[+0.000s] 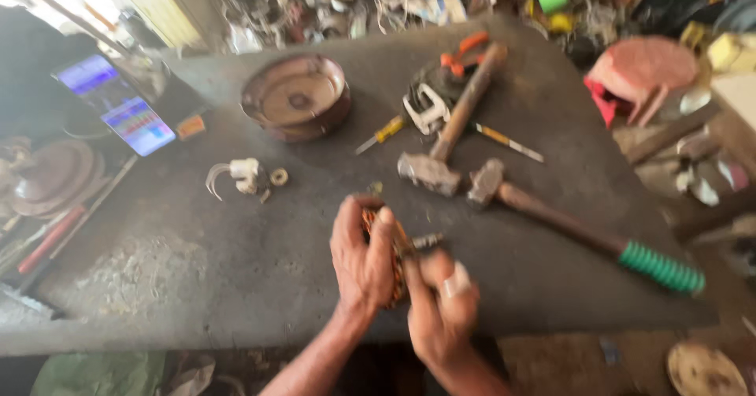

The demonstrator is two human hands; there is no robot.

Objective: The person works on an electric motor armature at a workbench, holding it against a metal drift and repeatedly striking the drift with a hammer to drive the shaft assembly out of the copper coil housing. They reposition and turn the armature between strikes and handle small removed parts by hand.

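A dark, worn worktop (236, 286) fills most of the view, its near edge running along the bottom and its far edge lined with clutter. Near the far edge sits a round rusty metal housing (297, 97). Two hammers lie toward the right side: one with a wooden handle (450, 128) pointing to the far edge, and a second hammer (579, 227) with a green ribbed grip reaching toward the near right corner; their heads lie just beside each other. At the left edge a phone (118, 103) with a lit screen leans.

Close to the near edge, the left hand (361, 254) wraps around a copper-wound coil (394, 262), holding it above the worktop. The right hand (441, 305) is closed just beside it, with a pale wrap on one finger; whether it grips a small metal piece at the coil is blurred.

Smaller things: a yellow-handled screwdriver (381, 134), a white clip with a ring (246, 175), a thin pencil-like rod (508, 142).
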